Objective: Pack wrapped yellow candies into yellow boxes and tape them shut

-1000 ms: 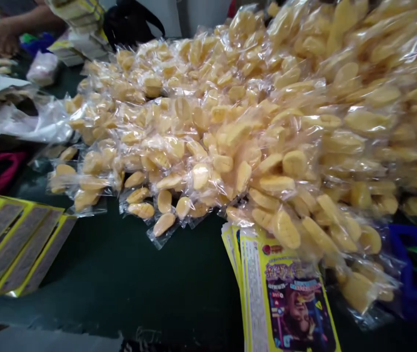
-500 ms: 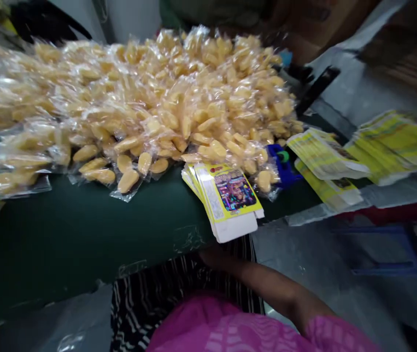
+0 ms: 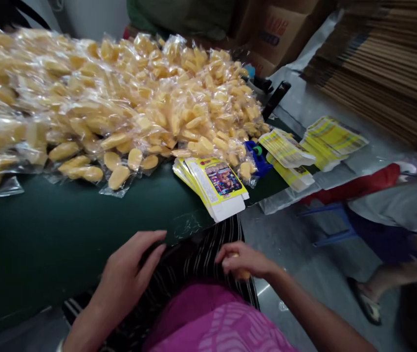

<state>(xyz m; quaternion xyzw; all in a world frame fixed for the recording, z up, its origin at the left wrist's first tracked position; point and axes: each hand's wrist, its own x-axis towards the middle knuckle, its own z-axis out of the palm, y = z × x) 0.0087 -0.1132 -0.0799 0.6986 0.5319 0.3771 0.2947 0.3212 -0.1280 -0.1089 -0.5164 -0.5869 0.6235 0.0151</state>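
My left hand (image 3: 129, 266) hovers at the near edge of the dark green tabletop (image 3: 83, 215), thumb and fingers apart, nothing between them. Over my lap, my right hand (image 3: 243, 261) has its fingers curled in; what they hold, if anything, is hidden. Beyond both hands, flat yellow printed cartons (image 3: 217, 186) lie in a small stack that juts past the table edge. Behind it, a large heap of yellow oval pieces in clear plastic bags (image 3: 157, 107) spreads across the table.
To the right are more yellow carton stacks (image 3: 287, 149) and a blue object with a green knob (image 3: 257, 159). Flattened cardboard (image 3: 377, 73) is piled at the upper right. A blue stool (image 3: 335, 230) and another person's leg and sandal (image 3: 369, 303) are on the right.
My left hand has come into view at the table edge. My right hand, low at the lap before, now shows with curled fingers. The view has shifted right, and a person appears there.
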